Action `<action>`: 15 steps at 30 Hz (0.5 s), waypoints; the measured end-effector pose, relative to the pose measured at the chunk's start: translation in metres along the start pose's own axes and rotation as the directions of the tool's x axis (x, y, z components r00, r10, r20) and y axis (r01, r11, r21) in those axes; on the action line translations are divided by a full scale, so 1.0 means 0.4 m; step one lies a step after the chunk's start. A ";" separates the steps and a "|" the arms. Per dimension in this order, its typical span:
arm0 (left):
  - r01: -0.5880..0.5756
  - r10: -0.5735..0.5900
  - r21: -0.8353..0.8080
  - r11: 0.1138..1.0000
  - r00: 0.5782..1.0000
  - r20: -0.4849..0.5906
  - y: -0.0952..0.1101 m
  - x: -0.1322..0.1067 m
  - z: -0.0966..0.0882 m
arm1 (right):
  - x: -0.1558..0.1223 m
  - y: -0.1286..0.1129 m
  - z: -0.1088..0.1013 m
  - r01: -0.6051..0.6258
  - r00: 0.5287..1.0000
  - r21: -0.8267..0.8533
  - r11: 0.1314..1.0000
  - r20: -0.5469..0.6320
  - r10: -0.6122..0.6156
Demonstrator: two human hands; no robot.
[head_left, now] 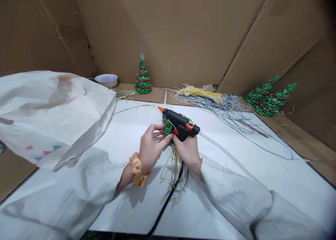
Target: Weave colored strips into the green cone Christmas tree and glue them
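My right hand point(188, 151) is closed round the grip of a black and orange hot glue gun point(178, 120), its orange nozzle pointing left and away from me. A long clear glue stick point(227, 147) trails from its back, and a black cord point(166, 205) runs down from the grip. My left hand point(154, 144), with an orange scrunchie point(138, 170) at the wrist, is closed on a small green Christmas tree point(168, 128). Much of that tree is hidden behind the glue gun and my fingers. Thin yellow, white and green wires point(168, 175) hang below it.
A finished-looking Christmas tree point(143, 78) stands at the back; two more trees point(270, 96) lean at the right. Bundled wires point(202, 94) spread over the back right of the white board point(210, 198). Left are a white bag point(52, 110) and white bowl point(106, 80). Cardboard walls point(168, 33) surround the board.
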State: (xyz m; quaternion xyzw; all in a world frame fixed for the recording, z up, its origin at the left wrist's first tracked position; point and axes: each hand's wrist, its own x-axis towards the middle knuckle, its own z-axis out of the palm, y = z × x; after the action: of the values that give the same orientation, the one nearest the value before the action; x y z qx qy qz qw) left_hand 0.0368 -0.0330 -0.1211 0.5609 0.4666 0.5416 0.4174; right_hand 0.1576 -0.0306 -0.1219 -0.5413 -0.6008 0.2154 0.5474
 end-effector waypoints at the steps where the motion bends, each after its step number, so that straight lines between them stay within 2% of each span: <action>1: 0.002 -0.002 -0.008 1.000 1.000 -0.003 -0.001 0.000 0.000 | 0.001 0.001 0.001 0.007 1.000 0.003 1.000 0.003 -0.007; 7: -0.001 0.001 -0.017 1.000 1.000 -0.017 -0.009 0.001 0.000 | 0.000 0.003 0.006 -0.033 0.999 0.004 0.999 -0.017 0.033; 12: -0.053 0.053 0.002 0.999 0.998 -0.030 -0.018 0.003 0.003 | -0.003 0.008 0.011 -0.092 0.995 -0.008 0.996 -0.038 0.092; 15: -0.069 0.069 0.010 0.998 0.997 -0.037 -0.020 0.003 0.004 | -0.004 0.011 0.011 -0.076 0.997 -0.031 0.997 -0.030 0.075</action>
State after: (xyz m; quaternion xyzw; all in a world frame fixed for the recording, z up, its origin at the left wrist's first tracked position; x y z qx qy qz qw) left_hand 0.0377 -0.0302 -0.1289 0.5682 0.4571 0.5641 0.3874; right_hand 0.1553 -0.0292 -0.1278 -0.5753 -0.5754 0.2183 0.5388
